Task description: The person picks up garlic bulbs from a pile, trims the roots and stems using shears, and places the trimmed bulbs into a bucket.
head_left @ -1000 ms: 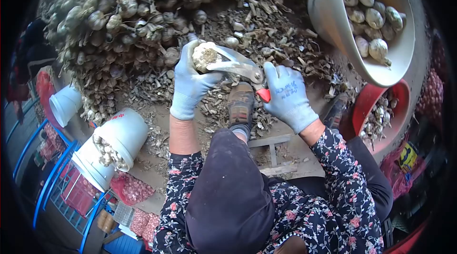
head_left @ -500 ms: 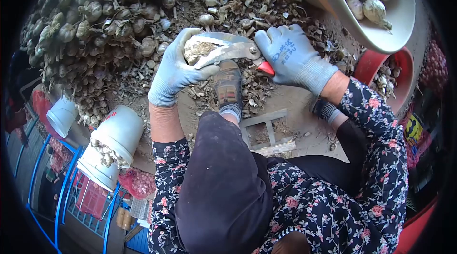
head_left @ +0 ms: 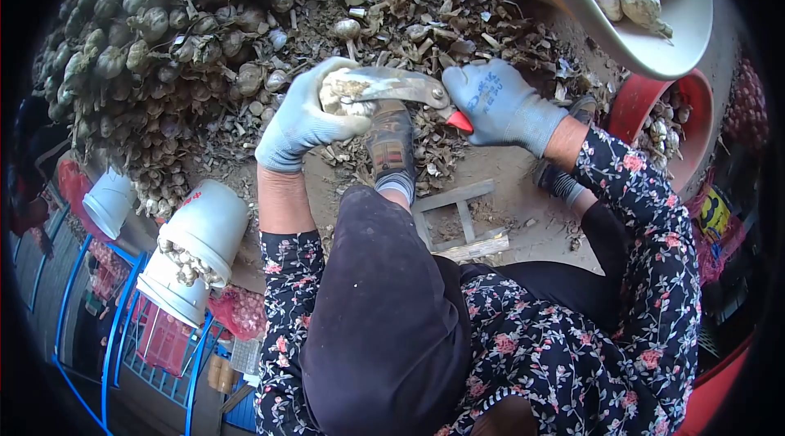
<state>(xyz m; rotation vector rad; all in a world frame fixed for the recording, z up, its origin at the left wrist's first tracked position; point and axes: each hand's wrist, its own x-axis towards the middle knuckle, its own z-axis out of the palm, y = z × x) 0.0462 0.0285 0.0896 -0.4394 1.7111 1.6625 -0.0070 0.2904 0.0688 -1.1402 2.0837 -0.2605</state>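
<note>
My left hand (head_left: 304, 123), in a grey-blue glove, is closed around a garlic bulb (head_left: 347, 99) with its root side facing the blades. My right hand (head_left: 500, 102), gloved too, grips the red handle of the pruning shears (head_left: 409, 91). Their metal blades lie together across the bulb, and only a bit of red handle shows below the fist. Under the bulb is my shoe (head_left: 391, 141), standing among dry stem trimmings (head_left: 433, 159). Just above the blades a loose garlic bulb (head_left: 347, 29) with a stem lies on the litter.
A big heap of garlic (head_left: 155, 51) rises at the upper left. White buckets (head_left: 208, 219) stand at the lower left. A white tub (head_left: 670, 60) of bulbs and a red bucket (head_left: 695, 133) are at the right. A wooden frame (head_left: 466, 223) lies near my knee.
The shears' blades have closed from apart around the bulb to together. My right fist has tightened, and both hands have shifted slightly.
</note>
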